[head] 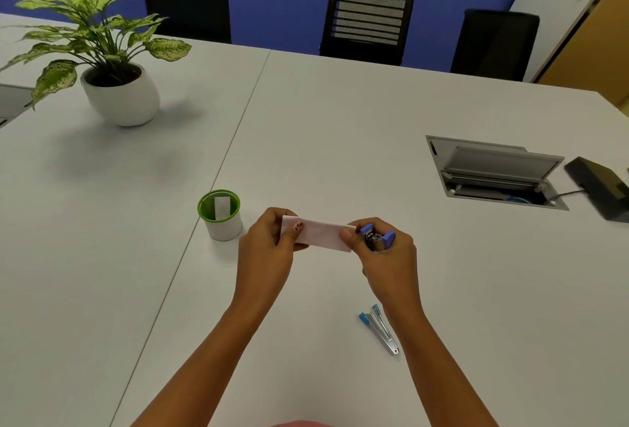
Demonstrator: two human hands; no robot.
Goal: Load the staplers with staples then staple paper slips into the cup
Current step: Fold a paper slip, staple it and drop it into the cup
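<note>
A pale pink paper slip (320, 235) is held flat above the table between both hands. My left hand (269, 249) pinches its left end. My right hand (384, 256) grips a small purple stapler (377, 238) and its thumb presses the slip's right end beside the stapler's mouth. A green-rimmed white cup (221, 217) stands to the left of my hands with one white slip upright inside. A light blue stapler (379, 328) lies opened out on the table near my right forearm.
A potted plant (112, 83) in a white pot stands at the far left. An open cable box (493, 173) is set into the white table (340, 127) at right, with a black device (602, 185) beside it. Black chairs line the far edge.
</note>
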